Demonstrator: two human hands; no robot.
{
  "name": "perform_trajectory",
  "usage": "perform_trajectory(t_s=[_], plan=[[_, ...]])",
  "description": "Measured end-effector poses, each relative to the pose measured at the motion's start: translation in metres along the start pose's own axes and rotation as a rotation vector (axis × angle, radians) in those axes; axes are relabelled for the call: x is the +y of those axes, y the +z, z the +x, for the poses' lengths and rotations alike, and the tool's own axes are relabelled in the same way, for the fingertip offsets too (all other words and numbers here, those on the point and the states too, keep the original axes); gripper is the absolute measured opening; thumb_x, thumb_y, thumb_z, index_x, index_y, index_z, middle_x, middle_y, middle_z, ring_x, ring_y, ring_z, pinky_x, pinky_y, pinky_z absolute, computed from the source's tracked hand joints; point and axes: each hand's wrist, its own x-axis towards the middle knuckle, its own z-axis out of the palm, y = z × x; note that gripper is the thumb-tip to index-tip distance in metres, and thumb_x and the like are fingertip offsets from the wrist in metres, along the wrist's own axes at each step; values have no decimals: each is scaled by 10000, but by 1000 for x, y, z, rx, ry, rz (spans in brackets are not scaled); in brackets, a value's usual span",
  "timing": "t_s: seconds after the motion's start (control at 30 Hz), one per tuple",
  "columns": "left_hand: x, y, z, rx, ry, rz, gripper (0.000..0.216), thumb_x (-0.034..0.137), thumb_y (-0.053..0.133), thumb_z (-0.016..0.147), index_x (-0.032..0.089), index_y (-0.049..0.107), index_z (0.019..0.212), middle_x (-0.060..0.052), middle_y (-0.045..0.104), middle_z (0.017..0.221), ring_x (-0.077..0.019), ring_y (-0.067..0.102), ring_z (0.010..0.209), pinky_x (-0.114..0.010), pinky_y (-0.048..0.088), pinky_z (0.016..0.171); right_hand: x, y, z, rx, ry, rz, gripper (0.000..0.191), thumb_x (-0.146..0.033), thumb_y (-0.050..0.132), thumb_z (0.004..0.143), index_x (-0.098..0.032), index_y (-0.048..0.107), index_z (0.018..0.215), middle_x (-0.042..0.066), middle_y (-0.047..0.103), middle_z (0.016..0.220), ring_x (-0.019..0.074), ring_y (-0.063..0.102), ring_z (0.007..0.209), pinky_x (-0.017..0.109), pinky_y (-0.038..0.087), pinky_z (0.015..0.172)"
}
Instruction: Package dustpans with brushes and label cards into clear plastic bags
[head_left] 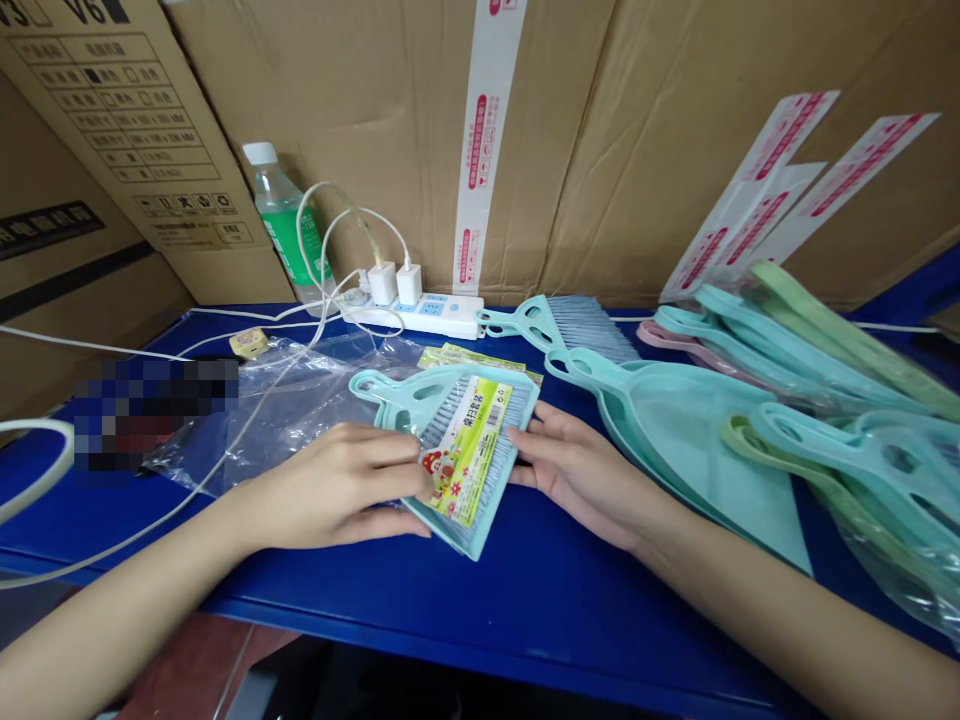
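The blue table (420,625) has its front edge closest. Over it, two bare hands hold one small dustpan set (420,400), blue-green, with its handle pointing up and to the left. The left hand (349,485) pinches the side on the left, low down. The right hand (574,462) holds the other side, with its thumb at the front and some fingers behind. A bright card (472,450) with a red-hatted cartoon lies across the front, over the grey-blue bristles (496,480). I can't tell if the set touches the table.

To the left lies a crumpled clear bag (262,440). To the right are big dustpans (705,430), one on top of another, and more sets in clear wrap (885,450), some blue-green and some green.

Behind the held set are yellow-green cards (487,358), and past them a loose brush (596,325). Farther back, a white power strip (454,316) has plugs (383,283) in it, near a bottle (291,230) with a green label. Big cardboard boxes (375,90) stand at the very back.
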Motion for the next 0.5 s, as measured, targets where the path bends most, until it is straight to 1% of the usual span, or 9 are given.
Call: perform_trajectory(t_s=[0.1, 0.2, 0.27, 0.4, 0.47, 0.5], plan=[[1, 2, 0, -16, -7, -6, 286, 389, 444, 1025, 181, 618, 933, 1, 623, 746, -121, 566, 637, -248, 426, 570, -2, 3, 0, 17, 31, 6, 248, -192, 686, 814, -238, 635, 1053, 54, 743, 1094, 217, 703, 986, 398, 595, 812], [1, 3, -1, -30, -9, 18, 250, 367, 476, 1015, 192, 625, 1114, -2, 639, 780, -131, 584, 648, -257, 452, 583, -4, 4, -1, 2, 34, 2, 222, -225, 660, 839, -248, 631, 1058, 59, 742, 1109, 227, 706, 975, 406, 601, 788], [0, 3, -1, -33, 10, 37, 268, 349, 506, 1002, 205, 627, 1193, 3, 620, 763, -132, 569, 622, -263, 452, 575, -5, 4, -1, -3, 33, -3, 242, -220, 639, 841, -251, 623, 1081, 64, 743, 1116, 228, 712, 958, 407, 602, 786], [-2, 2, 0, -57, 24, 26, 266, 339, 538, 988, 229, 666, 1193, 14, 564, 725, -118, 519, 577, -256, 430, 545, -6, 4, -1, -19, 38, 18, 351, -218, 554, 860, -255, 585, 1208, 80, 737, 1138, 235, 721, 922, 436, 603, 795], [-2, 1, 0, -64, 34, 9, 276, 346, 505, 1004, 232, 677, 1187, 15, 544, 721, -113, 505, 573, -252, 420, 536, -5, 5, -1, -1, 32, 8, 335, -244, 556, 873, -255, 580, 1207, 81, 734, 1138, 239, 720, 923, 449, 600, 806], [-2, 1, 0, -64, 40, 2, 290, 354, 480, 1014, 230, 683, 1179, 14, 536, 719, -112, 501, 573, -251, 416, 535, -4, 6, -1, 14, 24, -12, 318, -249, 585, 866, -254, 583, 1184, 77, 733, 1135, 240, 718, 932, 448, 599, 808]])
